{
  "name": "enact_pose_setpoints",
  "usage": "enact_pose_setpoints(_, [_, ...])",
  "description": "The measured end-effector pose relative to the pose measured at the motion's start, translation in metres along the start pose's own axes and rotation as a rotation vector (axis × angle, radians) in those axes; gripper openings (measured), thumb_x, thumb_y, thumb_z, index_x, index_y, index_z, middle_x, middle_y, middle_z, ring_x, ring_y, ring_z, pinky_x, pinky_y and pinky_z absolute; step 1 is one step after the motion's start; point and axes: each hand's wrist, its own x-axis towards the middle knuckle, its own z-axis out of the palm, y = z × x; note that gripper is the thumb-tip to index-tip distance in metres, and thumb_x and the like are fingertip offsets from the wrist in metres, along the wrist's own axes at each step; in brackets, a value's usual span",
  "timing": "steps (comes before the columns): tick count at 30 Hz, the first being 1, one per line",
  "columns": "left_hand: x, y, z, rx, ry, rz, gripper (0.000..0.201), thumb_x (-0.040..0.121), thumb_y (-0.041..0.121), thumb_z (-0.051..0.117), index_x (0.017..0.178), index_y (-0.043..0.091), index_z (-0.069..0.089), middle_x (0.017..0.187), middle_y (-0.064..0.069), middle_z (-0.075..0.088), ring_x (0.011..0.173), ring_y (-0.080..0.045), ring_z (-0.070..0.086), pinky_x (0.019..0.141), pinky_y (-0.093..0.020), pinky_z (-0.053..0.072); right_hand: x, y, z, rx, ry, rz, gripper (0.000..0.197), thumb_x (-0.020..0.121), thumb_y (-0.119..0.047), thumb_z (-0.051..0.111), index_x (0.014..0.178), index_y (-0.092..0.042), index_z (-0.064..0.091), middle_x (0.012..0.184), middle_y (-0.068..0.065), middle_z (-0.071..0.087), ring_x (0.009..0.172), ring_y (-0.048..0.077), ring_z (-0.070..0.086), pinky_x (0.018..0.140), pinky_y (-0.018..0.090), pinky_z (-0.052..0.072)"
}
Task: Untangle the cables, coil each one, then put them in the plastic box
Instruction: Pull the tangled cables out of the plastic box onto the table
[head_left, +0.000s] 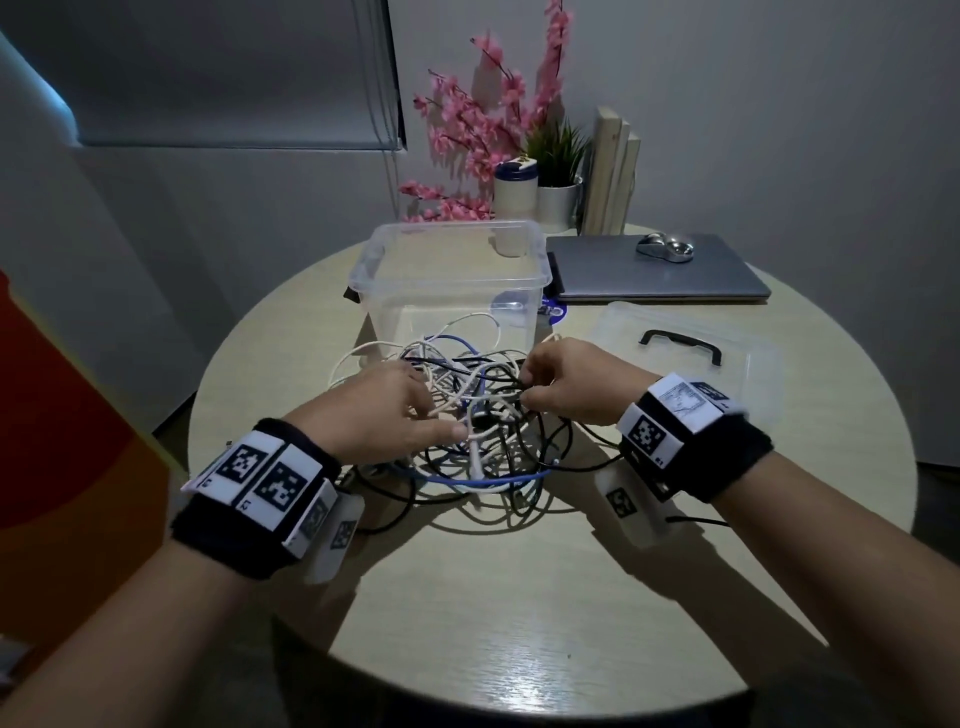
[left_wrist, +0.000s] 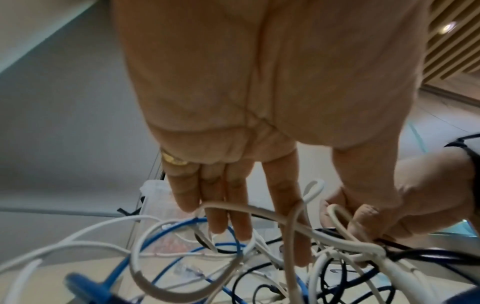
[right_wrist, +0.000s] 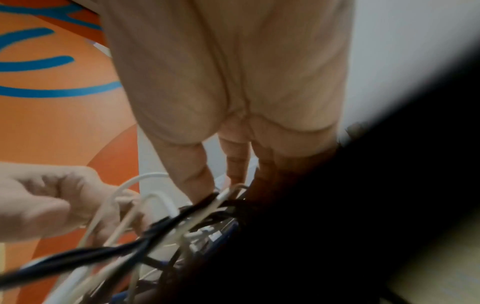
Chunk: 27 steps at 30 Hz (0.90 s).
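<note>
A tangle of white, black and blue cables (head_left: 488, 457) lies on the round table (head_left: 519, 597) in front of the clear plastic box (head_left: 447, 285), which holds no cable. My left hand (head_left: 441, 418) reaches into the left of the tangle with straight fingers (left_wrist: 236, 205); a beige-white cable (left_wrist: 259, 211) loops across them. My right hand (head_left: 525, 385) pinches black and white strands (right_wrist: 207, 202) at the right top of the pile between thumb and fingers. A dark blur hides the lower right of the right wrist view.
The box's clear lid (head_left: 737, 395) with a black handle lies to the right. Behind it a closed laptop (head_left: 675, 280) carries a mouse (head_left: 665, 247). A bottle (head_left: 514, 202), potted plants and wooden boards stand at the back. An orange wall is on the left.
</note>
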Motion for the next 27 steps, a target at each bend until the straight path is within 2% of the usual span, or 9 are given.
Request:
enact_pose_setpoints(2, [0.001,0.002,0.003,-0.056,0.050,-0.016,0.069,0.077,0.082,0.037,0.083,0.023,0.072,0.085,0.003,0.066,0.084,-0.015,0.060,0.081,-0.039,0.049,-0.002,-0.001,-0.001,0.061,0.007,-0.014,0.009,0.084,-0.012,0.065,0.094,-0.012,0.063,0.089,0.001,0.058,0.077,0.012,0.054,0.061,0.013,0.040])
enact_pose_setpoints(4, [0.005,0.006,0.003,-0.034,0.217,-0.037,0.064,0.084,0.074,0.033,0.092,0.023,0.071,0.088,0.003,0.069,0.089,-0.018,0.061,0.088,-0.038,0.046,-0.004,-0.001,-0.001,0.107,0.013,-0.029,0.009,0.083,-0.009,0.066,0.089,-0.015,0.063,0.085,-0.002,0.057,0.075,0.011,0.053,0.064,0.015,0.042])
enact_pose_setpoints(7, [0.013,0.020,0.000,-0.109,0.340,0.001,0.045,0.090,0.061,0.045,0.097,0.025,0.070,0.089,0.006,0.070,0.090,-0.017,0.061,0.089,-0.040,0.046,-0.007,-0.004,-0.002,0.178,0.015,-0.057,0.011,0.081,-0.006,0.069,0.086,-0.015,0.064,0.075,-0.004,0.055,0.068,0.011,0.050,0.065,0.020,0.042])
enact_pose_setpoints(10, [0.022,0.031,0.004,-0.140,0.295,-0.015,0.027,0.091,0.047,0.055,0.100,0.026,0.070,0.090,0.003,0.070,0.089,-0.018,0.062,0.081,-0.036,0.050,-0.011,-0.009,-0.004,0.242,0.010,-0.076,0.010,0.081,-0.003,0.069,0.086,-0.011,0.067,0.071,-0.002,0.057,0.064,0.010,0.051,0.061,0.018,0.043])
enact_pose_setpoints(16, [0.034,0.033,0.005,-0.112,0.212,-0.057,0.014,0.091,0.026,0.058,0.083,0.017,0.065,0.077,0.000,0.064,0.073,-0.018,0.057,0.066,-0.028,0.045,-0.012,-0.012,-0.002,0.297,0.019,-0.063,0.012,0.080,-0.002,0.071,0.091,-0.006,0.073,0.068,-0.006,0.063,0.061,0.005,0.056,0.061,0.017,0.048])
enact_pose_setpoints(18, [0.034,0.031,0.004,-0.217,0.276,-0.039,0.013,0.092,0.024,0.058,0.080,0.022,0.060,0.072,0.005,0.060,0.070,-0.015,0.054,0.062,-0.025,0.038,-0.011,-0.012,-0.002,0.269,0.019,-0.059,0.014,0.080,-0.006,0.073,0.093,-0.009,0.074,0.067,-0.008,0.062,0.058,-0.004,0.055,0.060,0.013,0.045])
enact_pose_setpoints(20, [0.033,0.030,-0.001,-0.410,0.359,-0.017,0.016,0.093,0.021,0.059,0.077,0.022,0.060,0.070,0.008,0.060,0.066,-0.012,0.055,0.060,-0.025,0.041,-0.011,-0.013,-0.002,0.231,0.015,-0.063,0.015,0.080,-0.009,0.073,0.095,-0.012,0.075,0.066,-0.014,0.058,0.052,-0.010,0.051,0.053,0.003,0.036])
enact_pose_setpoints(22, [0.030,0.030,-0.008,-0.606,0.435,-0.002,0.018,0.093,0.017,0.059,0.076,0.023,0.061,0.071,0.005,0.064,0.062,-0.010,0.057,0.061,-0.025,0.047,-0.011,-0.014,-0.002,0.199,0.009,-0.063,0.016,0.080,-0.010,0.073,0.096,-0.013,0.075,0.069,-0.016,0.057,0.056,-0.007,0.051,0.050,0.001,0.034])
enact_pose_setpoints(27, [0.019,0.030,-0.035,-0.929,0.622,0.082,0.019,0.096,0.008,0.051,0.083,0.018,0.058,0.074,0.000,0.063,0.056,-0.005,0.054,0.056,-0.018,0.044,-0.010,-0.013,-0.002,0.122,-0.006,-0.054,0.019,0.082,-0.010,0.072,0.100,-0.013,0.074,0.075,-0.016,0.055,0.064,-0.002,0.051,0.049,0.000,0.033])
